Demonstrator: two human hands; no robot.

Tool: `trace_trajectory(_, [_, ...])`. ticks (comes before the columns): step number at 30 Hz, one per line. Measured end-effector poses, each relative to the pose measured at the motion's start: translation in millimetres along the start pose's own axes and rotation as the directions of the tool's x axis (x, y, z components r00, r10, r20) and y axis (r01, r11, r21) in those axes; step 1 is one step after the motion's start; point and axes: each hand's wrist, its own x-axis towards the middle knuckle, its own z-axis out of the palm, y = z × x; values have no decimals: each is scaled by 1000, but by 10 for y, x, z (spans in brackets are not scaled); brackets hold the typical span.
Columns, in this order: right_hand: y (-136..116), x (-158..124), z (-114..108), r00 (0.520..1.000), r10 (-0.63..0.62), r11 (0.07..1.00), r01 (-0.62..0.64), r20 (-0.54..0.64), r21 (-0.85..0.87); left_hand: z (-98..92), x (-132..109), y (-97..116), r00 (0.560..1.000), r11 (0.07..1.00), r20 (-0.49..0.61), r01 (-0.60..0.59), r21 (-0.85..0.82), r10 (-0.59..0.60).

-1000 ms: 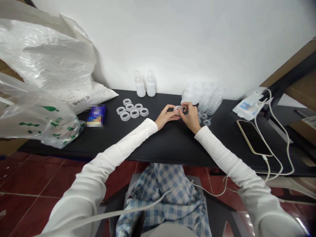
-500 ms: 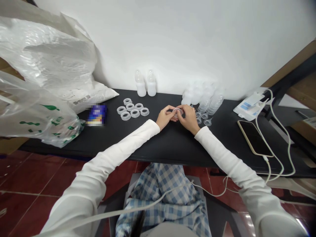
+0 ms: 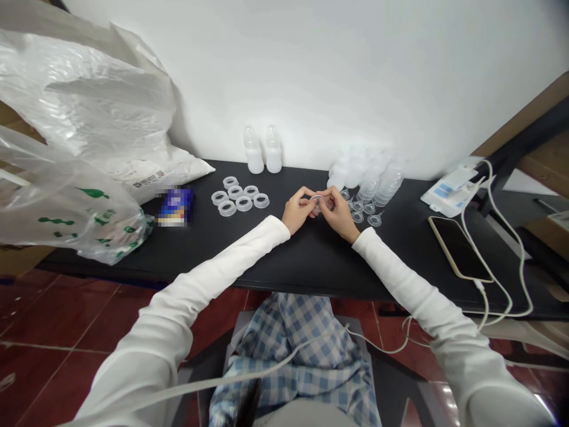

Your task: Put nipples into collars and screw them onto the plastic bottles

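Note:
My left hand and my right hand meet over the middle of the black table. Between them they grip a translucent bottle collar ring, thumbs on its near side; my fingers cover much of it. Just right of my right hand lie several clear bottle nipples, flange down or on their sides. To the left, several loose collar rings lie in a cluster. Behind them two baby bottles with clear caps stand upright by the wall.
Several translucent bottles stand at the back right. A phone on a white cable and a white-blue packet lie at the right. Large plastic bags and a blue box occupy the left. A cable crosses my lap.
My fingers have shifted slightly around the ring, which looks tilted a little more. Both hands stay in about the same place. The other objects have not moved.

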Motion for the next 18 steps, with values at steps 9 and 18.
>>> trace_trajectory(9, [-2, 15, -44, 997, -22, 999, 24, -67, 30, 12, 61, -83, 997, 986, 70, -2, -168, 14])
trace_trajectory(18, [15, 22, -83, 1000, -24, 1000, 24, 9, 20, -22, 78, -75, 997, 984, 62, -30, -177, 42])
